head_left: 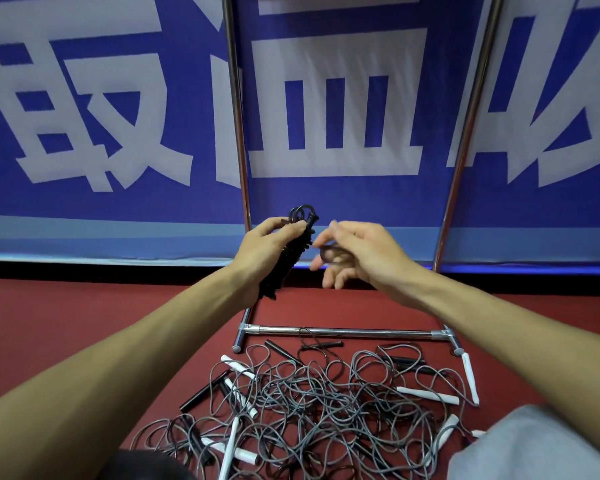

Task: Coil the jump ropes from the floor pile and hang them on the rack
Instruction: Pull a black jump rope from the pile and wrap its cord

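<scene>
Jump ropes (312,403) cover red floor (84,313); left fingers (274,224) clamp coil (282,268), right fingers (329,275) pinch loop (336,252).

Above the rack's base bar (347,331), between the uprights (238,133), room stood open; the tangled rope pile (309,403) covered the floor (84,323) just before it.

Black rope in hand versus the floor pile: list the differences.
The black rope is wound into a tight bundle; the floor pile lies in loose tangles. The left hand grips the black rope, the right hand pinches its loop; the floor pile lies untouched. The black rope is all dark; the floor pile mixes grey cords, white and black handles. Neither hangs on the rack.
</scene>
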{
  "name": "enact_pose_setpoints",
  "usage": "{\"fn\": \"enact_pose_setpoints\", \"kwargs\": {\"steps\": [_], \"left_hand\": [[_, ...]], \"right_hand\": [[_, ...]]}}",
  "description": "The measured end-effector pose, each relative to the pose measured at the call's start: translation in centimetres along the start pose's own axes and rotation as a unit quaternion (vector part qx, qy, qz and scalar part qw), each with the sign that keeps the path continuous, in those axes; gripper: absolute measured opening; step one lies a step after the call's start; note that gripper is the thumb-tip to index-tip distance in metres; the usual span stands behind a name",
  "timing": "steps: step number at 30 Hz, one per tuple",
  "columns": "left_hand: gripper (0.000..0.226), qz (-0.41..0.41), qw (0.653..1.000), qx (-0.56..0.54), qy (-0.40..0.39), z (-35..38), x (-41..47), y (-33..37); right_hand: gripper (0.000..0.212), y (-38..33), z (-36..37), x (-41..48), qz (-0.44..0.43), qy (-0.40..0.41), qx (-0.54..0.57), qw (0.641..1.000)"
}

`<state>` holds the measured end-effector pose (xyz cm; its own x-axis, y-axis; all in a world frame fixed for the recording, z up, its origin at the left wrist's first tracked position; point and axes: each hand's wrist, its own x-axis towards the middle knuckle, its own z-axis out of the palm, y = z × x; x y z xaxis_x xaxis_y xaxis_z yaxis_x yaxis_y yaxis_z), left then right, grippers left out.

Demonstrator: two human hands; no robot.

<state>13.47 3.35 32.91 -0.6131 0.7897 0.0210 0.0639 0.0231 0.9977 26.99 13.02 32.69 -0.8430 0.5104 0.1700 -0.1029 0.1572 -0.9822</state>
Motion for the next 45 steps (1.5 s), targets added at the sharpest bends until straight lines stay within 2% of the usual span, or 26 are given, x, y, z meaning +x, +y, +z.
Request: {"fn": "enact_pose_setpoints", "kwargs": {"steps": [2,4,6,10,14,16,20,23,28,35,38,40,45], "left_hand": [[0.025,-0.016,1.000,-0.008,-0.006,-0.3,0.1,-0.1],[0.027,-0.026,0.999,-0.006,-0.019,-0.6,0.1,-0.3],[0.030,-0.035,0.999,0.004,-0.039,-0.8,0.2,-0.5],[0.033,-0.040,0.996,0.030,-0.072,-0.8,0.2,-0.5],[0.037,-0.037,0.995,0.048,-0.077,-0.5,0.0,-0.5],[0.036,-0.036,0.994,0.058,-0.085,-0.5,-0.1,-0.6],[0.033,-0.029,0.993,0.055,-0.098,-0.4,0.0,-0.5],[0.033,-0.029,0.993,0.055,-0.097,-0.3,0.0,-0.5],[0.039,-0.036,0.994,0.050,-0.093,-0.4,0.0,-0.6],[0.037,-0.051,0.990,0.068,-0.114,-0.1,-0.5,-0.2],[0.032,-0.046,0.991,0.072,-0.106,0.2,-0.7,-0.2],[0.025,-0.038,0.993,0.066,-0.092,0.4,-0.7,-0.4],[0.010,-0.014,0.997,0.056,-0.056,0.7,-0.7,-0.6]], "right_hand": [[0.040,-0.6,0.0,0.2,-0.013,0.019,0.071,0.997],[0.036,-1.0,-0.2,0.3,-0.036,0.034,0.117,0.992],[0.032,-1.2,-0.5,0.5,-0.060,0.054,0.110,0.991],[0.029,-1.1,-1.1,0.8,-0.122,0.093,-0.047,0.987],[0.021,-1.0,-1.6,0.6,-0.177,0.112,-0.248,0.946],[0.015,-1.3,-1.4,0.5,-0.189,0.120,-0.284,0.932],[0.017,-2.0,-1.4,0.2,-0.170,0.099,-0.192,0.962],[0.020,-2.0,-1.3,0.4,-0.174,0.109,-0.135,0.969],[0.011,-2.3,-0.9,0.4,-0.133,0.145,0.065,0.978],[0.031,-2.5,-1.0,0.3,-0.083,0.141,0.112,0.980],[0.023,-2.5,-1.0,0.2,-0.070,0.133,0.070,0.986],[0.020,-2.6,-1.2,0.1,-0.073,0.138,-0.007,0.988],[0.023,-2.4,-1.8,0.3,-0.052,0.184,-0.169,0.967]]}}
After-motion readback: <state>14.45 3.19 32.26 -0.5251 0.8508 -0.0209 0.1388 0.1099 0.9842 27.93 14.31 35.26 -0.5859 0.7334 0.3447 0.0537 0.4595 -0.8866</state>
